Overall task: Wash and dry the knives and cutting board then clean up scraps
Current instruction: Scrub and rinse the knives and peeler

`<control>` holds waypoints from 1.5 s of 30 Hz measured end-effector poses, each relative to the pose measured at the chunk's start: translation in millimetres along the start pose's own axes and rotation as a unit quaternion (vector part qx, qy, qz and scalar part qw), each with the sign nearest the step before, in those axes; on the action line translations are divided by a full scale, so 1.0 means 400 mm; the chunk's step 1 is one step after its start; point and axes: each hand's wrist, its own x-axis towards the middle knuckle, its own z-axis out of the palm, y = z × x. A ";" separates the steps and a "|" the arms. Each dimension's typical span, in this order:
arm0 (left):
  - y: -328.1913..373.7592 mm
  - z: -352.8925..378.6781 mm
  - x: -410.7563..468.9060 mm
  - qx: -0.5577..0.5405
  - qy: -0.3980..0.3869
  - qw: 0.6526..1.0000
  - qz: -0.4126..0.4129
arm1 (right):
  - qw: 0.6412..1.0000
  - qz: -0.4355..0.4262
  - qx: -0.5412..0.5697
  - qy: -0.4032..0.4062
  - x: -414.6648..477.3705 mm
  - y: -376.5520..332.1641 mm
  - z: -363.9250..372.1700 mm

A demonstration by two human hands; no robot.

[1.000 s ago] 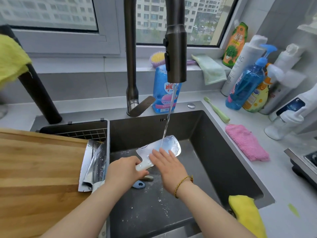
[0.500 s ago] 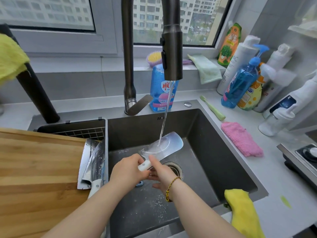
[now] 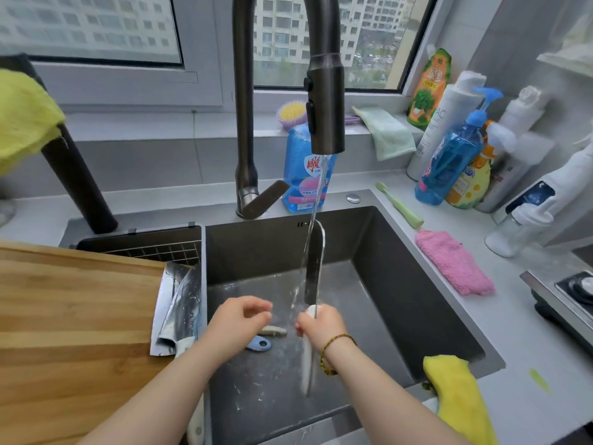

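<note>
While the cutting board [image 3: 64, 316] waits at left with two cleavers [image 3: 179, 309] on its edge, rinsing is under way mid-frame: right hand [image 3: 321, 326] grips the white-handled knife [image 3: 313, 268], blade up in the tap stream [image 3: 316, 200]. Idle left hand [image 3: 239, 319] is loosely curled, empty. Next, likely: rinse other face, fingers clear of edge.

The only view comes from a wide-angle camera on the person's head, facing forward and tilted down into the sink [image 3: 401, 284] from close above. Both forearms enter from the bottom edge, with the left hand [image 3: 239, 326] and right hand [image 3: 321, 326] just below centre. The faucet [image 3: 325, 101] looms near, its arch cut off at the top. The window [image 3: 96, 33] spans the top edge, the cutting board [image 3: 64, 316] fills the left, and the worktop [image 3: 529, 342] bows along the right.
</note>
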 end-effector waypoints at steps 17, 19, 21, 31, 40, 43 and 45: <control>0.102 0.065 0.045 -0.338 0.038 0.934 -0.113 | 0.964 -0.076 -0.254 -0.015 -0.012 0.003 -0.105; 0.099 0.067 0.052 -0.344 0.027 0.930 -0.125 | 0.946 -0.088 -0.311 -0.011 -0.009 -0.002 -0.119; 0.089 0.071 0.060 -0.312 0.046 0.938 -0.142 | 0.924 -0.096 -0.369 0.016 -0.007 -0.004 -0.128; -0.007 0.174 0.039 0.381 0.066 0.857 0.340 | 0.899 -0.101 -0.424 0.040 0.006 0.007 -0.150; 0.010 0.096 0.096 0.465 0.093 0.851 0.228 | 0.902 -0.112 -0.416 0.032 -0.006 0.011 -0.162; -0.002 0.134 0.082 0.498 -0.011 0.807 0.318 | 0.905 -0.122 -0.405 0.035 -0.003 0.000 -0.154; 0.006 0.136 0.076 0.478 -0.022 0.817 0.321 | 0.904 -0.131 -0.405 0.033 -0.003 -0.006 -0.151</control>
